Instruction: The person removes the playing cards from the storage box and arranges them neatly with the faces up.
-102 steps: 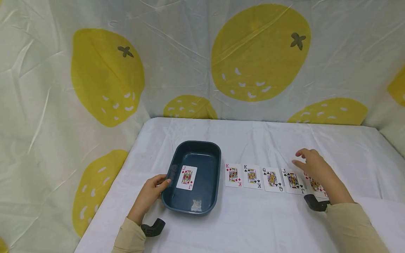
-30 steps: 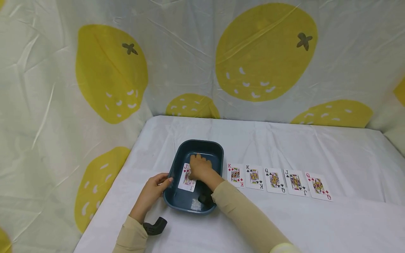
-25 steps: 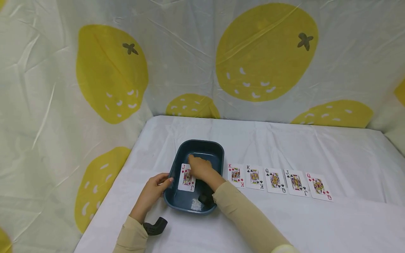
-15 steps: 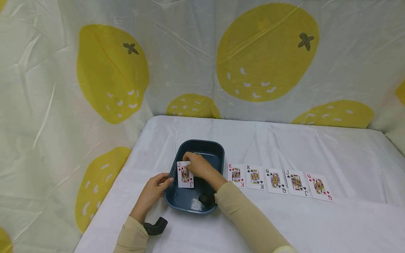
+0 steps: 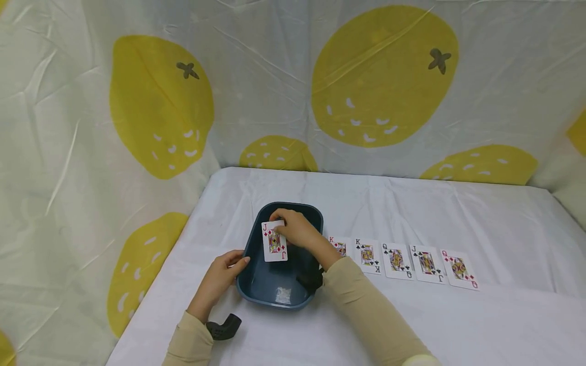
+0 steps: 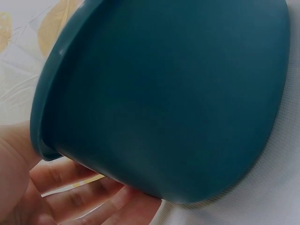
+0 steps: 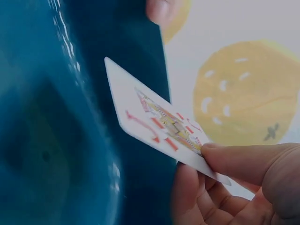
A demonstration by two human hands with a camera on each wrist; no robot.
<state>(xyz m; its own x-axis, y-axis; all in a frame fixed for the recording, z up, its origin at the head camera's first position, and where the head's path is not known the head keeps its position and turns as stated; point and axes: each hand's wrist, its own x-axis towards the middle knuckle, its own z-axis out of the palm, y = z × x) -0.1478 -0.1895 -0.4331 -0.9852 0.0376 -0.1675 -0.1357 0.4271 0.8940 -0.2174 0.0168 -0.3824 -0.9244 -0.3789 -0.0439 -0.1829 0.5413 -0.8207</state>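
Over the dark blue basin (image 5: 274, 300), my right hand (image 5: 299, 231) pinches the jack of diamonds (image 5: 274, 246) between thumb and fingers. In the right wrist view this playing card (image 7: 150, 117) is lifted off the basin's floor and tilted, thumb (image 7: 243, 161) on its face. My left hand (image 5: 217, 279) grips the basin's left rim, thumb over the edge. The left wrist view shows the fingers (image 6: 89, 192) under the rim along the outer wall (image 6: 164, 108).
Right of the basin, several face-up cards lie in a row: king of diamonds (image 5: 340, 246), partly hidden by my right forearm, king of clubs (image 5: 368, 255), queen of clubs (image 5: 397, 261), jack of clubs (image 5: 427, 263) and queen of diamonds (image 5: 460, 269). A lemon-print curtain (image 5: 261, 91) hangs behind.
My right hand came from above the card row into the basin, pinched the jack of diamonds and raised it off the floor. The left hand has kept its grip on the rim.
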